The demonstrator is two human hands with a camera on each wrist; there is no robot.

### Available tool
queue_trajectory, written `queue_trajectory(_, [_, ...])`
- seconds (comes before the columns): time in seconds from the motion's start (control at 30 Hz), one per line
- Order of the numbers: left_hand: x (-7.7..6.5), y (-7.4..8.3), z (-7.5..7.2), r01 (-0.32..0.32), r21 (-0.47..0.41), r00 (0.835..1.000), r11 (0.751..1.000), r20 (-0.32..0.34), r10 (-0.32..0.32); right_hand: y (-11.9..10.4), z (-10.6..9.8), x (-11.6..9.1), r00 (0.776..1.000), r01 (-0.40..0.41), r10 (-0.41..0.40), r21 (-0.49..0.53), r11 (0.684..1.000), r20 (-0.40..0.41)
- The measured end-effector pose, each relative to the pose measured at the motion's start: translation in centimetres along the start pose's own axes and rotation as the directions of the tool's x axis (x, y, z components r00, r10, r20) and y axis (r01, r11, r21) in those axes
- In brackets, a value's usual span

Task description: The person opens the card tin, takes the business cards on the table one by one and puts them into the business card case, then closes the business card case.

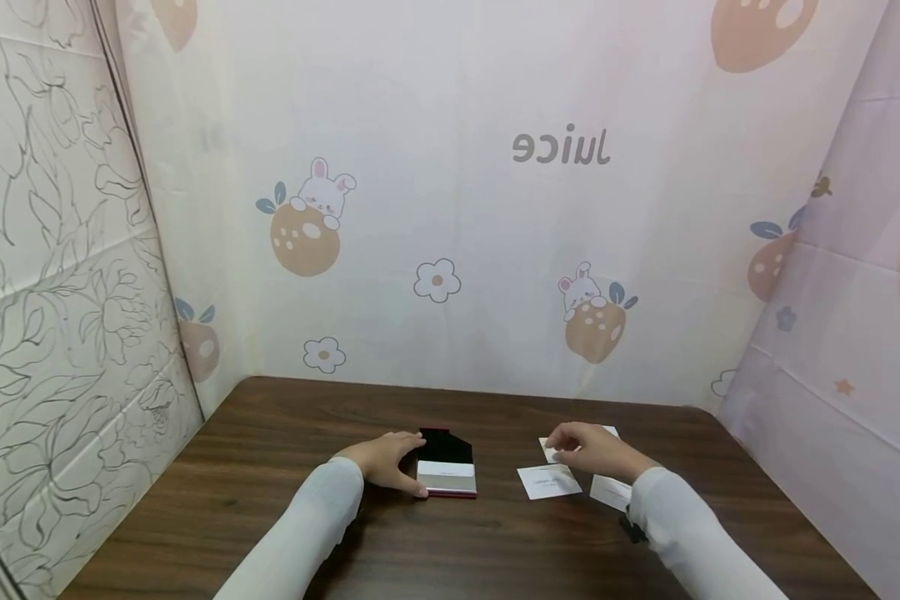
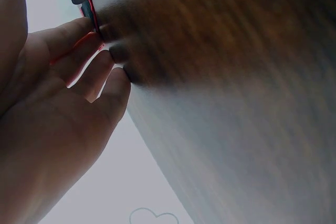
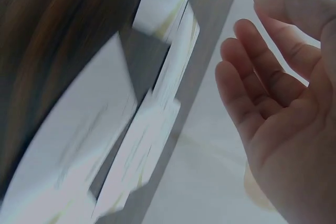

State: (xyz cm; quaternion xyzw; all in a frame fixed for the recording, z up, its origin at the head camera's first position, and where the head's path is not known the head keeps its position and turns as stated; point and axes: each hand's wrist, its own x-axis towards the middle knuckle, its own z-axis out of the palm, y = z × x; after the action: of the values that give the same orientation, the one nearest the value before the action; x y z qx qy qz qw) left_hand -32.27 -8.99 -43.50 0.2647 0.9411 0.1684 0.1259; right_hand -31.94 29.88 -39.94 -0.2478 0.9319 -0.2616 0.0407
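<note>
Shows dark brown, streaked wood grain across the tabletop (image 1: 510, 546). Reads black inside the open case (image 1: 445, 450), about midway between left and right edges, with red edging, grey below and a white strip (image 1: 447, 469) between. Shows white on the cards (image 1: 550, 483) toward the right edge, with faint grey print and yellowish streaks. Displays orange fruit (image 1: 305, 246), grey lettering (image 1: 561, 147) and outlined flowers (image 1: 437, 281) on the pale curtain (image 1: 435, 200) beyond the back edge. Bears dark floral line-work on the white curtain (image 1: 67, 250) beyond the left edge.
</note>
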Motion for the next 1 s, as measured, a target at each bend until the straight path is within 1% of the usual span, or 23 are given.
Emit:
queue_trajectory(0.1, [0.0,0.0,0.0,0.001,0.002,1.000,1.000,0.003,-0.001,0.7,-0.9,-1.4,0.998,-0.059,0.059,-0.010,0.998,-0.007])
queue_trajectory(0.3, [-0.1,0.2,-0.2,0.004,0.002,1.000,1.000,0.003,-0.004,2.3,-3.0,-3.5,0.992,-0.122,0.122,-0.055,0.991,-0.005])
queue_trajectory(0.5, [-0.2,0.4,-0.3,0.012,0.016,1.000,1.000,0.008,-0.012,3.1,-4.4,-5.3,0.980,-0.195,0.197,-0.061,0.979,0.027])
queue_trajectory(0.57, [-0.3,0.5,-0.3,0.015,0.016,1.000,1.000,0.009,-0.015,3.2,-4.6,-5.6,0.974,-0.221,0.224,-0.070,0.973,0.035])
queue_trajectory(0.67, [-0.3,0.6,-0.3,0.016,0.016,1.000,1.000,0.007,-0.016,3.8,-4.8,-5.8,0.969,-0.239,0.246,-0.125,0.963,0.039])
queue_trajectory(0.77, [-0.4,0.6,-0.3,0.011,0.014,1.000,1.000,0.005,-0.011,4.5,-4.7,-6.1,0.962,-0.255,0.266,-0.150,0.955,0.055])
queue_trajectory(0.93, [-0.5,0.6,-0.5,0.004,0.005,1.000,1.000,0.001,-0.004,5.4,-4.3,-6.7,0.955,-0.268,0.278,-0.101,0.958,0.103])
queue_trajectory(1.0, [-0.5,0.6,-0.5,0.003,0.001,1.000,1.000,0.000,-0.003,5.8,-4.1,-6.7,0.950,-0.278,0.288,-0.096,0.956,0.118])
